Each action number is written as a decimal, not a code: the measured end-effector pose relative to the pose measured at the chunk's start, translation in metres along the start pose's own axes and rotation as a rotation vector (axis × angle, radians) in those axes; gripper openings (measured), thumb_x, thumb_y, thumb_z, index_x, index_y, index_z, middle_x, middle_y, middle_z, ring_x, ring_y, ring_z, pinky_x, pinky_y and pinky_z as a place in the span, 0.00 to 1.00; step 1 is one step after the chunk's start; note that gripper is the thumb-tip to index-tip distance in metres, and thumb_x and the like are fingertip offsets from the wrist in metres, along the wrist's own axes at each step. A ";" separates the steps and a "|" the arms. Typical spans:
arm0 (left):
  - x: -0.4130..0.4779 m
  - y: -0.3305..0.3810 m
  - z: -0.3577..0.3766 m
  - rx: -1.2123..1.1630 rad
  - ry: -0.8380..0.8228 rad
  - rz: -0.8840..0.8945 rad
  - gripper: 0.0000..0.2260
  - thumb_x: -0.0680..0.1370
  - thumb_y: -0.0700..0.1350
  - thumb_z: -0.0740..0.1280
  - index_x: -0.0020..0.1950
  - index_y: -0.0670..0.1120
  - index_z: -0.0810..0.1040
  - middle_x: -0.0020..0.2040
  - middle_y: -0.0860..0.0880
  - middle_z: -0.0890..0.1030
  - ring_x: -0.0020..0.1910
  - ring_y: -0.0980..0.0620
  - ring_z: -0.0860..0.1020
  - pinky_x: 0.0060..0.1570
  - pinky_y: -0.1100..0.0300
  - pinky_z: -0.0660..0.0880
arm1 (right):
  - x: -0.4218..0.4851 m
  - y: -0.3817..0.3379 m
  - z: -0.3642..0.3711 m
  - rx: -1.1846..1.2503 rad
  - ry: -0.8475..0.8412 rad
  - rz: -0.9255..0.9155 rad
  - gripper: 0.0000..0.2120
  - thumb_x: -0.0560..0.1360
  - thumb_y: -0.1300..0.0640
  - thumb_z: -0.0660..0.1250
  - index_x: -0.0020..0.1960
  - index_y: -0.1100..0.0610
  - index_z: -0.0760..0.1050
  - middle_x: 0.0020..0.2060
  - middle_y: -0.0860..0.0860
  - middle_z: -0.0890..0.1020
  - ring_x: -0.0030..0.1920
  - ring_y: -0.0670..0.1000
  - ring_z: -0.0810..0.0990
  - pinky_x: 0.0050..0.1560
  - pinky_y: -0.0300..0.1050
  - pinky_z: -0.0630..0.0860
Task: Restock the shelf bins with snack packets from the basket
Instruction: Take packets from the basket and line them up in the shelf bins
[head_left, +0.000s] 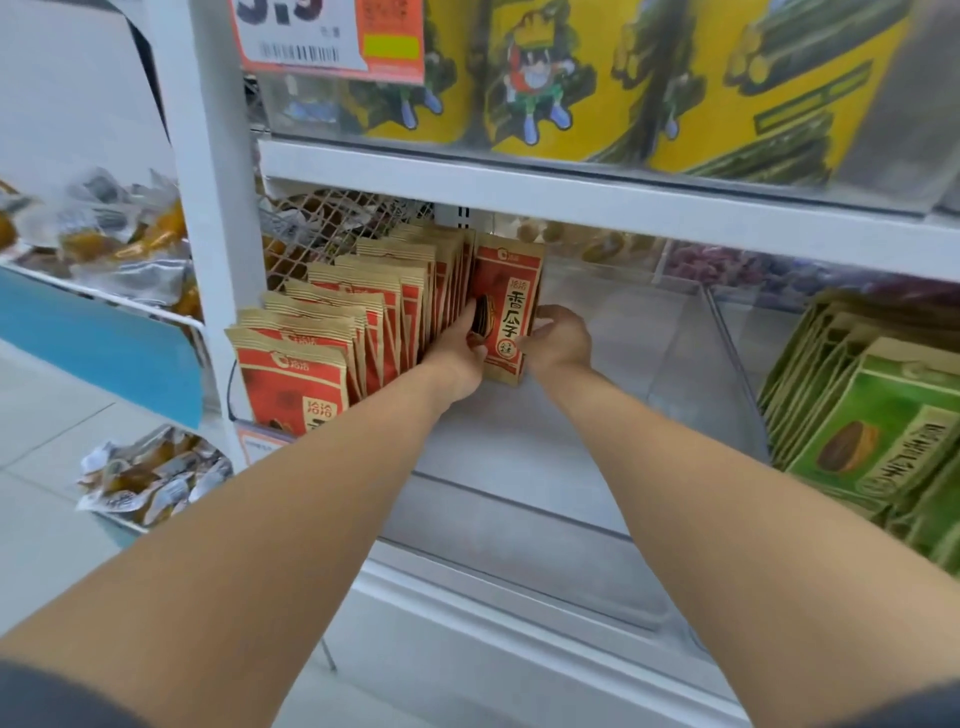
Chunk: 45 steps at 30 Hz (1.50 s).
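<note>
Red-and-kraft sunflower seed packet (508, 306) stands upright, long axis vertical, toward the back of the shelf (493, 613) inside the clear bin (696, 364). The left hand (460, 358) grips its left edge and the right hand (561, 340) grips its right edge. It sits just right of the filed row of matching packets (363, 322), the left hand nearer that row, so placement appears to turn on a short leftward shift. Fingers behind the packet are hidden, contact with the row cannot be confirmed, and no basket is in view.

An orange price label (332, 39) hangs top left.
</note>
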<state>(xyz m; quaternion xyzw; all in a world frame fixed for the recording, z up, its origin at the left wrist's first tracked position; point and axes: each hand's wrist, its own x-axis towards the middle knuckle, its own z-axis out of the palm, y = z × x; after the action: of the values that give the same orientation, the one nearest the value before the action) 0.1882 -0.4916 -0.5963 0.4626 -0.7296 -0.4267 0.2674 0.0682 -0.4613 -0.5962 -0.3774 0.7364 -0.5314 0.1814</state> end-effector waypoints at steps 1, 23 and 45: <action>0.001 -0.001 0.000 -0.009 0.003 0.013 0.28 0.83 0.35 0.56 0.80 0.52 0.50 0.77 0.45 0.62 0.74 0.47 0.64 0.67 0.61 0.63 | 0.002 0.000 0.000 -0.040 0.030 0.011 0.13 0.74 0.64 0.67 0.58 0.57 0.74 0.46 0.52 0.80 0.45 0.49 0.75 0.42 0.36 0.69; 0.004 -0.002 0.009 -0.014 -0.050 -0.107 0.30 0.83 0.45 0.60 0.79 0.57 0.47 0.78 0.49 0.59 0.74 0.45 0.64 0.71 0.49 0.65 | 0.001 0.004 0.002 -0.058 0.016 0.101 0.15 0.75 0.64 0.67 0.61 0.61 0.76 0.60 0.57 0.80 0.61 0.56 0.77 0.57 0.40 0.72; -0.276 0.032 0.030 0.141 -0.036 0.049 0.15 0.69 0.36 0.72 0.29 0.49 0.70 0.28 0.53 0.72 0.35 0.50 0.72 0.36 0.61 0.66 | -0.284 0.009 -0.148 -0.268 -0.112 -0.231 0.06 0.73 0.64 0.68 0.48 0.58 0.81 0.37 0.47 0.79 0.32 0.40 0.73 0.41 0.37 0.68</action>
<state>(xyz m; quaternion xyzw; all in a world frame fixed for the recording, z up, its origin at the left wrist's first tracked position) 0.2685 -0.2243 -0.5819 0.4546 -0.7736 -0.3761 0.2313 0.1506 -0.1515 -0.5879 -0.5091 0.7411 -0.4242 0.1080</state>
